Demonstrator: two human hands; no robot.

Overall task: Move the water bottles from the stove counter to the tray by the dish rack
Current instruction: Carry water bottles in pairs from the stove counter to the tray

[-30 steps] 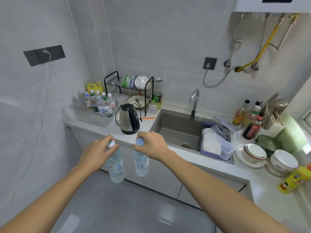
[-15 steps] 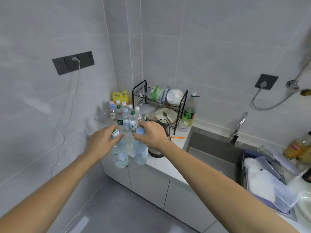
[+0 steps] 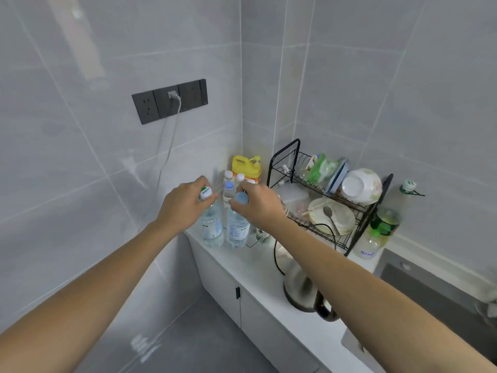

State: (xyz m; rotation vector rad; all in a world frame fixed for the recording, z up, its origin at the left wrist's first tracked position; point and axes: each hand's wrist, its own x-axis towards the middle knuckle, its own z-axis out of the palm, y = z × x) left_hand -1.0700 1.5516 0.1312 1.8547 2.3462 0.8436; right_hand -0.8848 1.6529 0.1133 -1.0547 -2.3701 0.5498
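Both bottles had traveled from the open air in front of the counter to its far left corner, and the view had swung left so the sink was now only a sliver at the right edge. The left hand [image 3: 180, 208] had its fingers clamped around the neck of a bottle with a white and green cap [image 3: 211, 228], and the right hand [image 3: 257, 207] gripped the neck of a bottle with a blue cap [image 3: 237, 230] the same way. These 2 bottles stood upright, just beside each other, with their bases at or just above the white counter [image 3: 258, 267]; whether they rested on it could not be told. Directly behind them stood more bottles [image 3: 229, 188], at least 3 caps showing, on a clear tray [image 3: 251, 244] whose edge was barely visible. A yellow jug [image 3: 246, 168] sat in the corner behind that group. To the right was a black wire dish rack [image 3: 322, 200] holding bowls and plates, with a spoon [image 3: 330, 218] lying on the lower plate. A tall bottle with a green label [image 3: 383, 228] stood at the rack's right end. Nearer, a steel kettle [image 3: 302, 289] sat on the counter under the right forearm, its black cord looping back toward the rack. On the left wall a dark outlet strip [image 3: 169, 100] had a white plug and cable hanging down.
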